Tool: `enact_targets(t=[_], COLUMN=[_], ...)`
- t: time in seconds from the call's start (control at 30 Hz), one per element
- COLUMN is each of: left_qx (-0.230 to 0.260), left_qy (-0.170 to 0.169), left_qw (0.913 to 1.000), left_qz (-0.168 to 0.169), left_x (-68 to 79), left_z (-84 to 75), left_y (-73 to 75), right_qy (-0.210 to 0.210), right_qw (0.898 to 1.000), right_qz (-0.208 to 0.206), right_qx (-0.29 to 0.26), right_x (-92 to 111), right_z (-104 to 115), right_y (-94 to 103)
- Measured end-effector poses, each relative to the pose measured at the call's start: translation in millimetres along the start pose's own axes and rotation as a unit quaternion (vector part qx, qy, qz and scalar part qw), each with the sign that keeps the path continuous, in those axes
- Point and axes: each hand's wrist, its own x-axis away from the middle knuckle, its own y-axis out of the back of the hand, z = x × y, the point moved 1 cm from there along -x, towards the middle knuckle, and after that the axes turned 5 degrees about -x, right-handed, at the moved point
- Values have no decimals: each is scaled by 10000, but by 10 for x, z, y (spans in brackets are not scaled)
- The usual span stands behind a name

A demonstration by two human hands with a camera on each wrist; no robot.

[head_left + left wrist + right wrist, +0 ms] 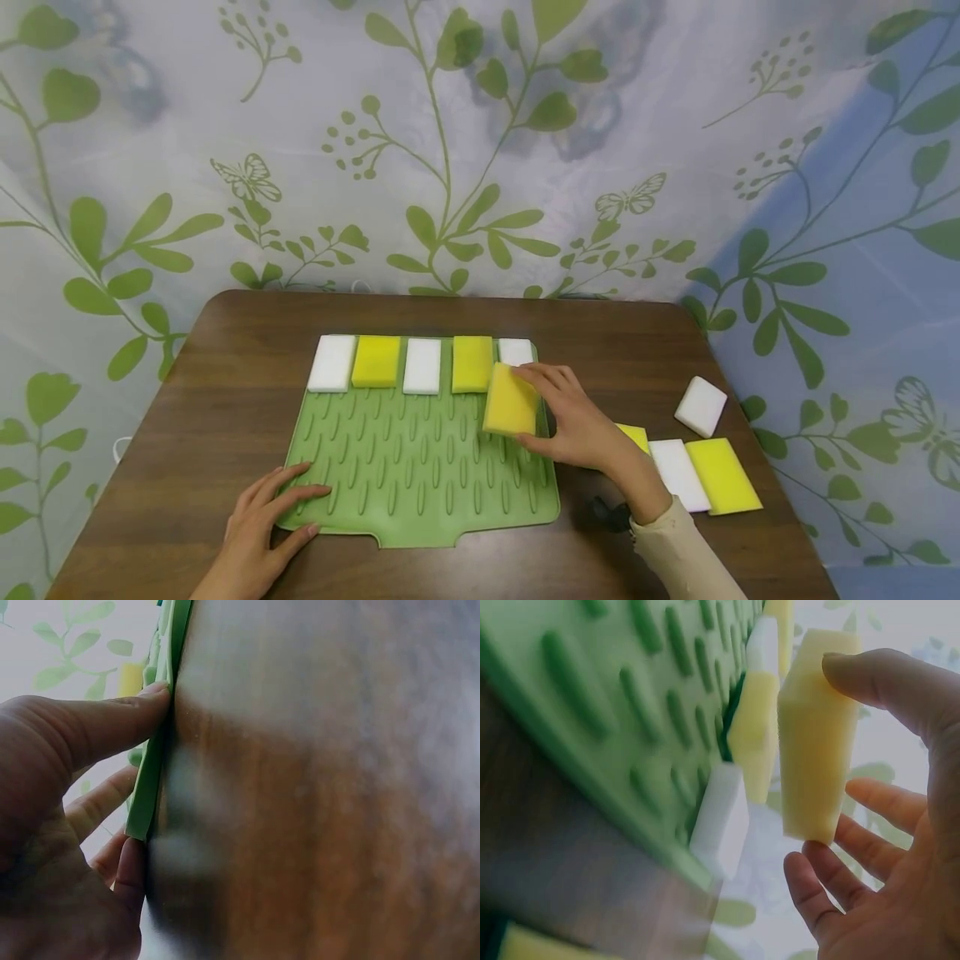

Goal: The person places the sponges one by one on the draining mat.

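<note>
My right hand (573,421) pinches a yellow sponge (510,400) between thumb and fingers, above the right part of a green ridged mat (420,521). In the right wrist view the sponge (817,750) is tilted, with the thumb (877,675) on one face. Along the mat's far edge runs a row of alternating sponges: white (332,364), yellow (377,362), white (423,367), yellow (472,364) and white (516,350), the last partly hidden by the held one. At the mat's near left corner my left hand (258,517) rests with fingers spread, touching the edge.
To the right on the brown wooden table (600,325) lie a white sponge (701,407), a second white one (678,475) and a yellow one (723,477). Another yellow sponge (633,435) is partly behind my right forearm. Leaf-patterned curtains (465,167) hang behind the table.
</note>
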Motion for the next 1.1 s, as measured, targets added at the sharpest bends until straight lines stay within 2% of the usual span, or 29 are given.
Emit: enact_targets(t=[0.4, 0.87, 1.1], left_qx=[62, 20, 8], left_qy=[-17, 69, 16], left_qw=[10000, 10000, 10000], left_qz=[2, 19, 19], left_x=[-8, 6, -4], left_z=[1, -5, 10], left_y=[2, 18, 18], right_qy=[637, 974, 1094], right_qw=[9972, 9897, 9856], right_qz=[366, 946, 1011], right_qx=[165, 464, 798], right_x=[-336, -718, -895], right_z=[382, 751, 958], right_y=[-297, -648, -814])
